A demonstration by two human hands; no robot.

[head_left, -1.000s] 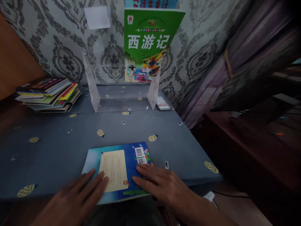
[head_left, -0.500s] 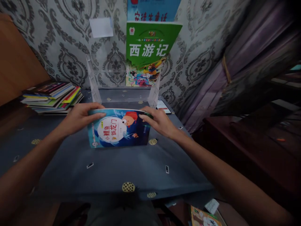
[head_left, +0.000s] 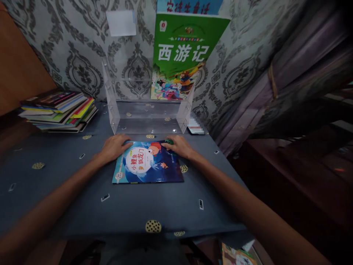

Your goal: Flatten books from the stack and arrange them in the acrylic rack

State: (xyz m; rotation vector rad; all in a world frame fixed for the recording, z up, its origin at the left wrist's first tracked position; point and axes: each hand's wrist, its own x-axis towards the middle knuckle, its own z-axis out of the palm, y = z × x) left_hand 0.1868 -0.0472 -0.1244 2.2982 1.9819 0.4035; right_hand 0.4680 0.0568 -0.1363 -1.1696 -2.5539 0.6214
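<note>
A blue picture book (head_left: 150,163) with a red-capped orange fish on its cover is low over the grey-blue tablecloth, its cover facing up. My left hand (head_left: 117,146) grips its upper left corner, thumb on the cover. At the upper right corner my right hand (head_left: 178,144) holds it the same way. The fingers behind the book's far edge are partly hidden. Just beyond the hands stands a clear acrylic rack (head_left: 150,125). A green book (head_left: 179,55) stands upright in the rack's right side, with a light blue book (head_left: 190,6) behind and above it.
At the back left lies a stack of books (head_left: 59,112). A phone (head_left: 196,126) rests right of the rack. White paper (head_left: 121,23) is on the patterned wall. A purple curtain (head_left: 253,88) hangs at right, and another book (head_left: 237,255) shows below the table's front edge.
The blue book has tilted back from nearly upright to almost flat on the table, and both hands have gone down with it. The view has shifted slightly.
</note>
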